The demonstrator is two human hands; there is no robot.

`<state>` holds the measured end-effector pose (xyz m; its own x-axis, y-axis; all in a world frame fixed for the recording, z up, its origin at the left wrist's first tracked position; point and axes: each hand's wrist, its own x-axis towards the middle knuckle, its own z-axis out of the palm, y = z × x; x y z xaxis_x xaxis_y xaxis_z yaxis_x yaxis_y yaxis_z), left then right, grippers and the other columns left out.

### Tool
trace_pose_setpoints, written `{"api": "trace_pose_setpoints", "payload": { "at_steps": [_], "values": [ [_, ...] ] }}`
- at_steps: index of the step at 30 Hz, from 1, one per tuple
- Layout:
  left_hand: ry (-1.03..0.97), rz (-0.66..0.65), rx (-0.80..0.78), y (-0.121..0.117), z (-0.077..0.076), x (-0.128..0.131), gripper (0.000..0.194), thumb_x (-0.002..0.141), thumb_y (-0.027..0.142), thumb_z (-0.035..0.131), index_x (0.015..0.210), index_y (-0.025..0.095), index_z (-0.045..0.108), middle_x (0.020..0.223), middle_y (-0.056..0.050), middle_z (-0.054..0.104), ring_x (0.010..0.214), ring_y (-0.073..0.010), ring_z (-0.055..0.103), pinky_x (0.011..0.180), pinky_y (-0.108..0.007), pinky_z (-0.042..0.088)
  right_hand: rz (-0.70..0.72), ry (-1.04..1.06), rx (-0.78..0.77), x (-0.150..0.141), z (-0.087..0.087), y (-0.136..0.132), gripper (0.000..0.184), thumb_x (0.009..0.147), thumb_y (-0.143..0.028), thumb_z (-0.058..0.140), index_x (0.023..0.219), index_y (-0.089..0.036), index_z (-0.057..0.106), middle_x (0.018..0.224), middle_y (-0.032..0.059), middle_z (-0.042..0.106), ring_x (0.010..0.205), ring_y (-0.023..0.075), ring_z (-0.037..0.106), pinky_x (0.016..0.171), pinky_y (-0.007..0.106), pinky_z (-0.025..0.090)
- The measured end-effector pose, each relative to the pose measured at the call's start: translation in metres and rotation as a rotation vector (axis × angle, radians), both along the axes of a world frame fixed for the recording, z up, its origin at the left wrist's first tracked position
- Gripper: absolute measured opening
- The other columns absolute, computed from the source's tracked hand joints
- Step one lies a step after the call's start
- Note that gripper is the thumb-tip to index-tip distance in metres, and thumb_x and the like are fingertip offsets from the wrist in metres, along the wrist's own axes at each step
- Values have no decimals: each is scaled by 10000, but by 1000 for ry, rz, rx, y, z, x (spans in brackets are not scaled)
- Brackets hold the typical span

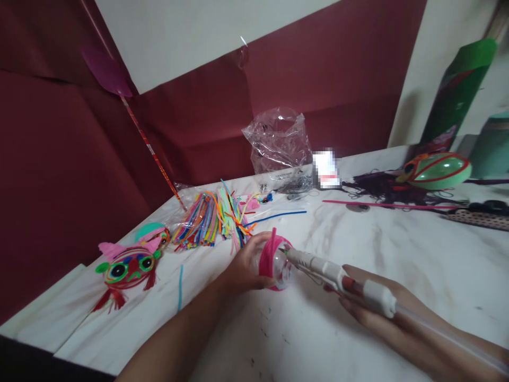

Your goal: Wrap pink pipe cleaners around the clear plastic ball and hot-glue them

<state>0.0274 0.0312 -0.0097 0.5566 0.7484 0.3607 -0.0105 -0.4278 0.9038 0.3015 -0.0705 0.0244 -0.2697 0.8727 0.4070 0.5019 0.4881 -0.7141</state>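
My left hand (253,269) is wrapped round a clear plastic bottle piece (283,269), with the thumb along its near side. Pink pipe cleaner (269,253) runs in bands around that piece, and one end sticks up. My right hand (360,302) grips a white hot glue gun (318,266), a clear glue stick (441,334) trailing from its back. The gun's nozzle points left, at the rim of the bottle piece by the pink band; whether it touches cannot be made out.
Bundles of coloured pipe cleaners (207,220) lie behind my left hand. A decorated animal-face craft (129,265) sits at left. A clear plastic bag (278,143) stands at the back. At right are a green balloon-like craft (441,171), dark threads (374,188) and a long pink stick (382,204).
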Motion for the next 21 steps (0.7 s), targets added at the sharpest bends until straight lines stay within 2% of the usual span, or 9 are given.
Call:
{"api": "trace_pose_setpoints", "payload": {
  "at_steps": [2, 6, 11, 14, 21],
  "values": [
    [-9, -3, -6, 0, 0, 0, 920, 528, 409, 890, 1338, 265, 476, 1480, -138, 391, 1380, -398, 344, 1142, -549, 241, 25, 27, -58, 2, 4, 0, 184, 869, -346, 499, 728, -244, 559, 591, -19, 611, 510, 162, 602, 444, 230, 506],
    [25, -12, -5, -1, 0, -1, 936, 530, 399, 891, 1353, 278, 462, 1485, -137, 383, 1381, -405, 342, 1135, -552, 247, 61, 63, -27, 5, 12, -3, 216, 887, -351, 483, 722, -251, 580, 591, -13, 625, 510, 169, 603, 460, 250, 537],
    [38, 0, 13, 0, 2, -2, 943, 521, 399, 893, 1351, 265, 466, 1487, -133, 389, 1385, -407, 337, 1143, -542, 253, 38, 70, 36, 4, 6, -4, 100, 824, -315, 570, 770, -259, 633, 601, -18, 662, 499, 177, 620, 427, 249, 539],
    [58, 3, 24, -1, 3, -3, 925, 532, 400, 888, 1350, 291, 469, 1484, -106, 407, 1382, -400, 349, 1149, -528, 259, 0, 67, 32, 3, 3, -3, 135, 836, -313, 539, 749, -252, 624, 638, -6, 684, 526, 185, 646, 428, 252, 536],
    [40, 5, -15, -1, 2, -3, 933, 517, 391, 893, 1344, 275, 476, 1490, -115, 392, 1396, -404, 317, 1149, -546, 249, 58, 4, 6, 4, 3, 1, 136, 843, -299, 527, 743, -248, 603, 635, -8, 664, 584, 191, 673, 461, 234, 542]
  ]
}}
